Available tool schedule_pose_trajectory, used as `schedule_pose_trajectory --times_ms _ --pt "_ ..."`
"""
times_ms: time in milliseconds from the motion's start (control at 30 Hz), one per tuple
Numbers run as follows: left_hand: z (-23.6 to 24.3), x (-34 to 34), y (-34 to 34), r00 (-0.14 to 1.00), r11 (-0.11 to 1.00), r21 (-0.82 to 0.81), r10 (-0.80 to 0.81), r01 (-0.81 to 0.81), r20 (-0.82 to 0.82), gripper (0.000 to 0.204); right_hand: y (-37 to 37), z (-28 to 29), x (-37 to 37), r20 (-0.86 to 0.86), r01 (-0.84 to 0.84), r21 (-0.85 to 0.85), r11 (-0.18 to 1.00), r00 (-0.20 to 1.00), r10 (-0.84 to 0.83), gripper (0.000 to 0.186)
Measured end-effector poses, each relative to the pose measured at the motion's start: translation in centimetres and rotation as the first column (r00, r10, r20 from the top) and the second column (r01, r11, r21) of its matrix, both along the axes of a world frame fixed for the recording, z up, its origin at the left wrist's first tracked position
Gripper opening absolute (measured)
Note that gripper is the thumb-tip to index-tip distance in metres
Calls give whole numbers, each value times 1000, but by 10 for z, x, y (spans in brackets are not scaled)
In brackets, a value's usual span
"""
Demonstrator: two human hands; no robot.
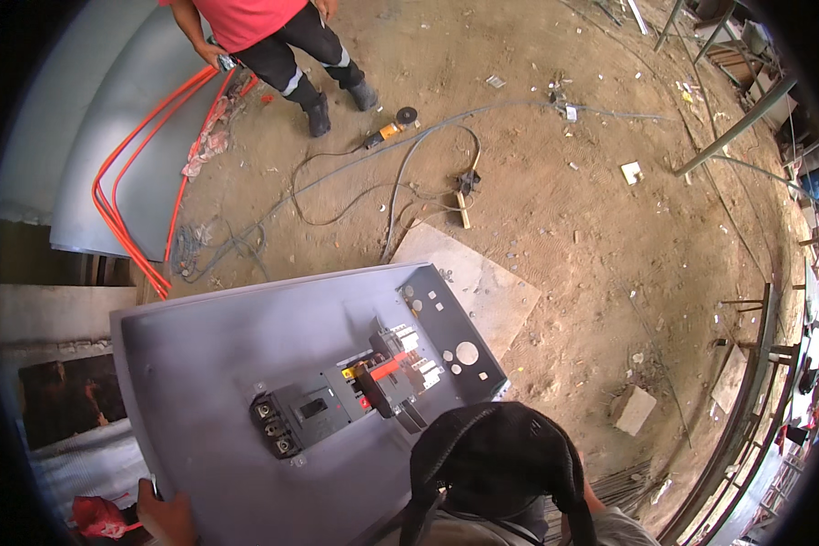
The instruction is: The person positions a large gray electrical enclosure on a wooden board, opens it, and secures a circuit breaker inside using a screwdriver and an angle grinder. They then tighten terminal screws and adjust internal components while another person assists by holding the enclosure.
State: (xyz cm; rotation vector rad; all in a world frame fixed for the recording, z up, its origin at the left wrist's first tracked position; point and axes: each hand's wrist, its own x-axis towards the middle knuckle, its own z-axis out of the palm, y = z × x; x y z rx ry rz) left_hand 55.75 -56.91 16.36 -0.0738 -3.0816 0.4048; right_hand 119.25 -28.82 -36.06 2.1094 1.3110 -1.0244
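Observation:
A grey metal electrical enclosure lies open in front of me. Mounted inside it are a dark grey circuit breaker and, to its right, a smaller switching device with a red part and white terminals. At the enclosure's lower left rim my left hand is closed, its fingers wrapped over the edge. A black fabric bag-like thing with straps covers the lower right corner of the enclosure. Behind it only part of my right forearm and a grey sleeve show; the right hand is hidden.
Across the box stands a person in a red shirt, one hand on a small metallic thing beside orange flexible tubes. An angle grinder and its cables lie on the dirt floor. A flat board adjoins the enclosure; a block lies right.

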Motion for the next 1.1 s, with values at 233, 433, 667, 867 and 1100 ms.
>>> schedule_pose_trajectory --times_ms 233,433,667,867,1100 --pt "3 -7 1 982 944 271 -174 187 -72 72 -26 116 -11 -149 107 -78 991 982 -118 46" --pt "35 -6 19 951 937 193 -305 290 51 89 -36 164 -61 -405 122 -177 977 895 -185 44" --pt "61 -18 57 932 917 192 -361 350 22 85 -22 229 -85 -402 -114 -93 989 913 68 42" --pt "73 -15 90 929 914 248 -354 320 106 83 -7 290 -87 -355 -289 -48 956 900 254 40" --pt "72 1 116 923 891 263 -384 369 7 81 40 322 -125 -401 -522 96 848 759 513 38"
